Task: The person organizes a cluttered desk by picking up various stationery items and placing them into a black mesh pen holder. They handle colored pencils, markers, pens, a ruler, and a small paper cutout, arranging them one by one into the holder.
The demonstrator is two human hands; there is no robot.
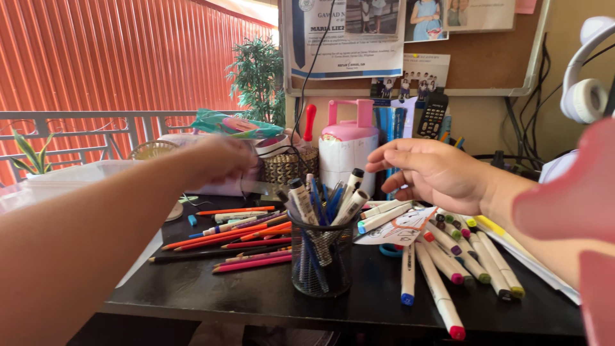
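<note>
My left hand (221, 160) is blurred, raised over the back of the black desk (256, 295) near a woven basket (288, 165); what it holds cannot be made out. My right hand (435, 173) hovers open, fingers spread, above a heap of white markers (448, 256) and just right of a black mesh pen cup (320, 256) full of pens and markers. Coloured pencils (237, 240) lie in a loose row left of the cup.
A pink and white jug (349, 150) stands behind the cup. A corkboard with papers (487, 64), white headphones (586, 90), a remote (432, 115) and cables sit at the back. A potted plant (259, 77) and railing (83, 125) lie to the left. A paper sheet (400, 227) lies under the markers.
</note>
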